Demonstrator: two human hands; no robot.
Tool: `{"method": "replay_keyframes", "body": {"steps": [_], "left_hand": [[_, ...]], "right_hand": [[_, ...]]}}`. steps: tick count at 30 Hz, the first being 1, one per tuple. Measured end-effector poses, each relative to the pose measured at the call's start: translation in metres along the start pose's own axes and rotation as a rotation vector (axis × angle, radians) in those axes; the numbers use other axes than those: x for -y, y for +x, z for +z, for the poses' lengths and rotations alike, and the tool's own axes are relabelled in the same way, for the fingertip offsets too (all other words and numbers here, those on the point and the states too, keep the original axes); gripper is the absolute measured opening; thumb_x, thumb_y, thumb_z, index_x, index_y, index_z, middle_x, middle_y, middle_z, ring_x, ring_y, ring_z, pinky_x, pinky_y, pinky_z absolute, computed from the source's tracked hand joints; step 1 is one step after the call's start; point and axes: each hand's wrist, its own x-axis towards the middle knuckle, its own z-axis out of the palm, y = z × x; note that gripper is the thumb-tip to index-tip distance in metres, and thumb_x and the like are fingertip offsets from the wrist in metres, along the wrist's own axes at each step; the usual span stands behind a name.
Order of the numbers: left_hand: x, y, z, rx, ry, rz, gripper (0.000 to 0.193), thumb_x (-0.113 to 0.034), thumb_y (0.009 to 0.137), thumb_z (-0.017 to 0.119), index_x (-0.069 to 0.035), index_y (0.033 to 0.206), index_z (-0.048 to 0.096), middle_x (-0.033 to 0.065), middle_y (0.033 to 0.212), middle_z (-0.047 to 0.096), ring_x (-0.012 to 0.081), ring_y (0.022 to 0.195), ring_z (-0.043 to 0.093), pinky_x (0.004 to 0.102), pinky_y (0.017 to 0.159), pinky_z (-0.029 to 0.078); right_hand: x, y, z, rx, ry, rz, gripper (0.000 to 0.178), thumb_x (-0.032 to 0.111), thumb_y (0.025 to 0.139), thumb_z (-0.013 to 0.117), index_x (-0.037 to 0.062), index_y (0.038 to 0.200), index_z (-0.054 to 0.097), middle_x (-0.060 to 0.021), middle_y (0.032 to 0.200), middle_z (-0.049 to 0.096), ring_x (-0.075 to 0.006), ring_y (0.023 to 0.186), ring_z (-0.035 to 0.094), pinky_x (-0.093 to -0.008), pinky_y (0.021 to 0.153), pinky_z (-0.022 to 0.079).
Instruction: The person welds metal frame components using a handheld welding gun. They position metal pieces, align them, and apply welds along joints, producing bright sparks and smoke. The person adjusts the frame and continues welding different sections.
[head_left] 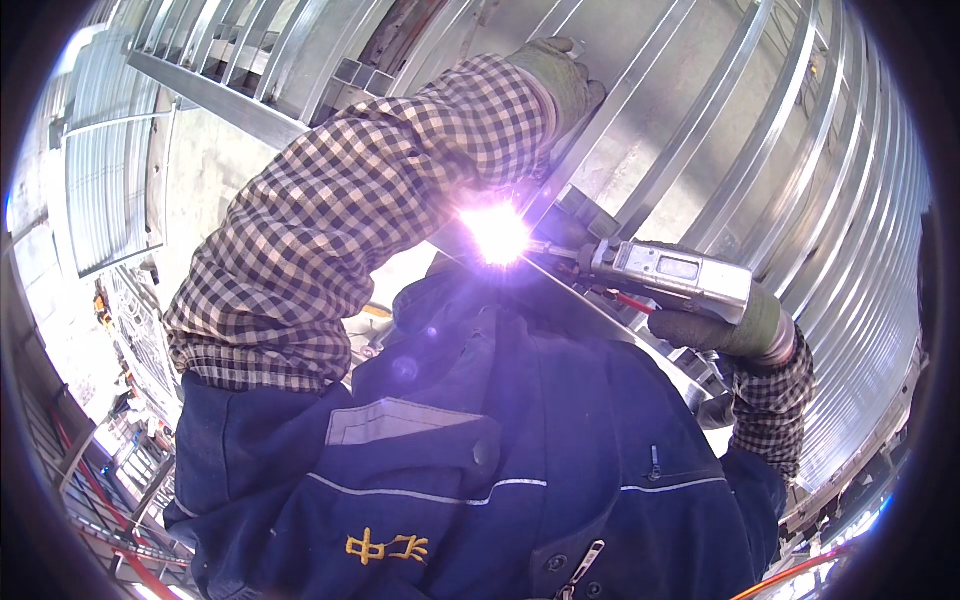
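Right of centre, the green-gloved right hand [735, 328] was closed around a boxy silver welding torch [668, 274], its white arc [496, 234] burning mid-frame. At upper centre, the green-gloved left hand's [562, 86] grip could not be told. Spatter might have scorched the black-and-cream checked fabric sleeve [400, 165] nearby; a wrist twitch might have misdirected the arc.

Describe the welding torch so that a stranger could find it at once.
Start from the dark blue jacket. Above it shines a bright flash; to the right of this, the green-gloved right hand holds the welding torch. It is short, silver and boxy, its narrow end pointing left toward the flash, unlike the long bars behind it.
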Motion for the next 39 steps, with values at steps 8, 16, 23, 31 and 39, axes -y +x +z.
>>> {"method": "replay_keyframes", "body": {"steps": [8, 16, 23, 31, 39], "left_hand": [[-0.003, 0.002, -0.004, 0.051, 0.006, -0.020, 0.131, -0.066, 0.064, 0.098, -0.004, 0.165, 0.041, 0.0115, 0.147, 0.066, 0.0270, 0.143, 0.060, 0.0407, 0.133, 0.030], [0.001, -0.001, 0.011, 0.000, 0.008, -0.027, 0.130, -0.061, 0.062, 0.100, -0.004, 0.164, 0.043, 0.0098, 0.142, 0.069, 0.0261, 0.141, 0.061, 0.0391, 0.130, 0.033], [0.002, 0.000, 0.012, -0.031, 0.044, -0.016, 0.124, -0.062, 0.063, 0.099, -0.007, 0.161, 0.046, 0.0078, 0.142, 0.068, 0.0233, 0.136, 0.063, 0.0370, 0.128, 0.035], [0.006, 0.006, 0.006, 0.041, 0.012, -0.037, 0.124, -0.063, 0.061, 0.098, -0.008, 0.159, 0.048, 0.0080, 0.139, 0.068, 0.0247, 0.137, 0.063, 0.0366, 0.128, 0.034], [0.004, 0.002, 0.019, -0.067, 0.132, -0.044, 0.121, -0.061, 0.066, 0.098, -0.006, 0.160, 0.046, 0.0093, 0.144, 0.067, 0.0265, 0.137, 0.063, 0.0390, 0.127, 0.036]], "right_hand": [[-0.004, -0.006, -0.002, -0.016, 0.082, 0.018, 0.064, 0.000, 0.097, 0.082, -0.0037, 0.155, 0.057, -0.0132, 0.135, 0.075, -0.0176, 0.109, 0.073, -0.0330, 0.090, 0.061], [-0.020, -0.008, 0.009, -0.027, 0.062, 0.022, 0.064, 0.000, 0.096, 0.082, -0.0030, 0.155, 0.057, -0.0140, 0.137, 0.074, -0.0220, 0.118, 0.072, -0.0360, 0.097, 0.061], [-0.015, -0.009, 0.011, -0.042, 0.160, 0.084, 0.062, 0.005, 0.095, 0.085, -0.0014, 0.152, 0.061, -0.0188, 0.148, 0.070, -0.0294, 0.136, 0.067, -0.0409, 0.119, 0.050], [-0.009, -0.006, 0.007, -0.028, 0.006, 0.028, 0.062, 0.001, 0.096, 0.082, -0.0040, 0.154, 0.058, -0.0148, 0.139, 0.073, -0.0228, 0.120, 0.071, -0.0370, 0.103, 0.057], [0.003, -0.006, 0.008, -0.079, 0.167, 0.201, 0.059, 0.003, 0.097, 0.083, -0.0030, 0.152, 0.061, -0.0164, 0.145, 0.072, -0.0242, 0.131, 0.070, -0.0367, 0.110, 0.056]]}}
